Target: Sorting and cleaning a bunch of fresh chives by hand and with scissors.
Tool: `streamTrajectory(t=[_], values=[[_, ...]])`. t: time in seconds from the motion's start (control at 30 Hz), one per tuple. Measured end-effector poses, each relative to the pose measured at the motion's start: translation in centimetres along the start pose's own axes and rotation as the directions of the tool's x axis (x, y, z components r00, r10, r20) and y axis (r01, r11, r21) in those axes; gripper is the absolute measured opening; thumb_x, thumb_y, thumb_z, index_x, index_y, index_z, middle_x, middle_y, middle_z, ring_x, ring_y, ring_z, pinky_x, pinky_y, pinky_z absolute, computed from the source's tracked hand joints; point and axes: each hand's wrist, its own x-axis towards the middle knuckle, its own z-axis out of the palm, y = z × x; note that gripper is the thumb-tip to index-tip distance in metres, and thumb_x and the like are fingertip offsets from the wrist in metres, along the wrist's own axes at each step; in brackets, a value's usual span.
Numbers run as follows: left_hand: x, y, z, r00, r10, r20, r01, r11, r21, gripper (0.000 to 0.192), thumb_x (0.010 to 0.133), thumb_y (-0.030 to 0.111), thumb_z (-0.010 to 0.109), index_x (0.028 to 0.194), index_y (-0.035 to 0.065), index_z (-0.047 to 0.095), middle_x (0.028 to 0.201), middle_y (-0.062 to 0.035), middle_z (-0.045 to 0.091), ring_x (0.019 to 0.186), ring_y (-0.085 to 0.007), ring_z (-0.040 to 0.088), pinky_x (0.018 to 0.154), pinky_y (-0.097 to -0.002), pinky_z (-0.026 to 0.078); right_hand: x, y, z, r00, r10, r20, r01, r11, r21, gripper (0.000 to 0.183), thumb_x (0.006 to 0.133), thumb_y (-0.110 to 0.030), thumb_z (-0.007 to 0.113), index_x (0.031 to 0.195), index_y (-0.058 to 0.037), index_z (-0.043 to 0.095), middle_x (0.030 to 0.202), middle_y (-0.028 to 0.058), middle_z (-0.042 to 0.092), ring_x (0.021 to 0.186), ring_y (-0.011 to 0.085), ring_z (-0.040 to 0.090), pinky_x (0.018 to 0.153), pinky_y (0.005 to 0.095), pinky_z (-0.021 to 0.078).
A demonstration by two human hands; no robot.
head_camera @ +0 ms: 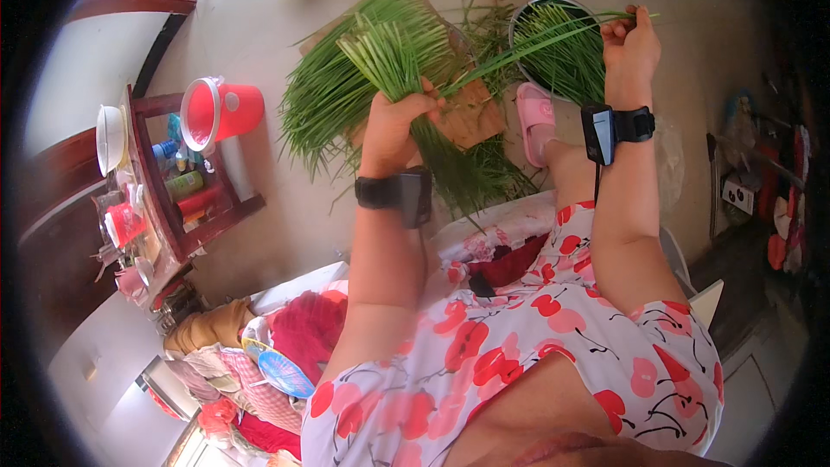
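My left hand (397, 120) grips a thick bunch of green stalks (389, 61) that look like garlic chives. Their pale cut ends point up and away from me, and the leafy ends hang below my fist. Out to the right, my right hand (630, 45) pinches a few long green stems (551, 39) near their ends. These stems stretch across a metal-rimmed container (513, 23) towards the bunch. More of the same greens (561, 55) fill that container. Behind my left hand a broad pile of greens (324, 97) lies on a wooden board (476, 117).
Loose trimmings (496, 162) litter the floor around the board. My foot in a pink slipper (537, 120) is beside the container. A red bucket (237, 107) juts from a wooden shelf unit (175, 207) at left. Clothes (311, 324) are heaped at lower left.
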Motion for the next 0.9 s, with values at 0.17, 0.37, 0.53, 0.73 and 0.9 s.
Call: streamTrajectory(t=[0.17, 0.37, 0.53, 0.73, 0.9], values=[[0.3, -0.2, -0.9, 0.999, 0.021, -0.047, -0.024, 0.997, -0.075, 0.016, 0.069, -0.002, 0.057, 0.085, -0.0021, 0.056, 0.072, -0.0113, 0.058, 0.062, -0.0196, 0.055, 0.057, -0.0301, 0.044, 0.6, -0.3, -0.5, 1.000, 0.005, -0.021, -0.004, 0.999, 0.047, 0.018, 0.092, -0.017, 0.046, 0.084, -0.0012, 0.051, 0.062, 0.0037, 0.040, 0.052, 0.0141, 0.039, 0.051, 0.0329, 0.0397], [0.4, 0.3, -0.3, 0.996, -0.030, -0.087, 0.018, 0.990, -0.142, 0.014, 0.077, 0.004, 0.060, 0.090, 0.0009, 0.056, 0.078, -0.0101, 0.061, 0.058, -0.0159, 0.054, 0.052, -0.0277, 0.045, 0.2, -0.2, 0.1, 0.998, 0.050, -0.027, -0.049, 0.998, 0.043, 0.017, 0.091, -0.016, 0.047, 0.083, -0.0020, 0.050, 0.061, 0.0037, 0.039, 0.050, 0.0144, 0.038, 0.051, 0.0320, 0.0391], [0.5, 0.1, 0.3, 0.991, -0.079, -0.112, 0.060, 0.985, -0.164, 0.015, 0.084, 0.012, 0.060, 0.094, 0.0021, 0.056, 0.083, -0.0090, 0.063, 0.061, -0.0146, 0.055, 0.054, -0.0281, 0.046, -1.2, 0.2, 1.5, 0.994, 0.109, 0.010, -0.110, 0.991, 0.073, 0.021, 0.093, -0.019, 0.048, 0.083, -0.0007, 0.050, 0.068, 0.0036, 0.038, 0.052, 0.0133, 0.034, 0.052, 0.0296, 0.0332], [0.8, -0.2, 0.3, 0.997, -0.036, -0.074, 0.020, 0.978, -0.207, 0.018, 0.085, 0.012, 0.058, 0.100, 0.0021, 0.056, 0.094, -0.0104, 0.063, 0.068, -0.0146, 0.056, 0.058, -0.0284, 0.048, -1.5, 0.7, 1.7, 0.986, 0.153, 0.065, -0.154, 0.988, 0.007, 0.020, 0.092, -0.019, 0.048, 0.082, -0.0014, 0.051, 0.063, 0.0029, 0.038, 0.051, 0.0129, 0.034, 0.052, 0.0294, 0.0335], [1.0, -0.3, 0.2, 0.993, 0.040, -0.108, -0.063, 0.973, -0.222, 0.022, 0.080, 0.003, 0.058, 0.102, -0.0007, 0.055, 0.097, -0.0134, 0.061, 0.072, -0.0174, 0.058, 0.059, -0.0289, 0.047, -1.3, 1.1, 1.5, 0.977, 0.180, 0.111, -0.179, 0.984, -0.018, 0.020, 0.092, -0.019, 0.048, 0.082, -0.0021, 0.051, 0.060, 0.0029, 0.038, 0.051, 0.0134, 0.036, 0.051, 0.0298, 0.0340]])
